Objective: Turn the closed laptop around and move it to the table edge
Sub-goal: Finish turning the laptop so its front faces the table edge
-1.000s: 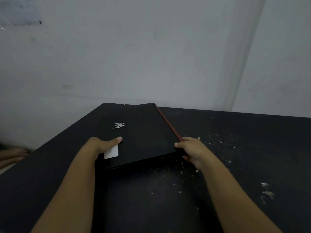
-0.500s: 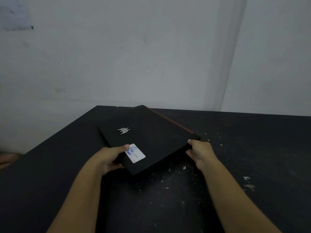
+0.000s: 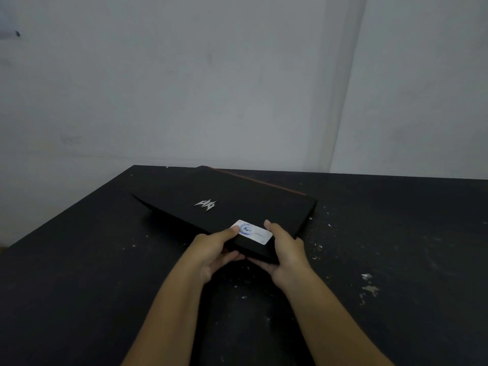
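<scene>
Both hands, left hand [image 3: 215, 249] and right hand [image 3: 286, 249], are clamping the laptop [image 3: 224, 210] corner at frame centre; best swinging it low and flat.

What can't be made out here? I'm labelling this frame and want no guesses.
- White sticker on the closed black laptop: print too small, head view.
- Left hand and right hand: fingers beneath hidden by laptop.
- Dark table: near edge cut off.
</scene>
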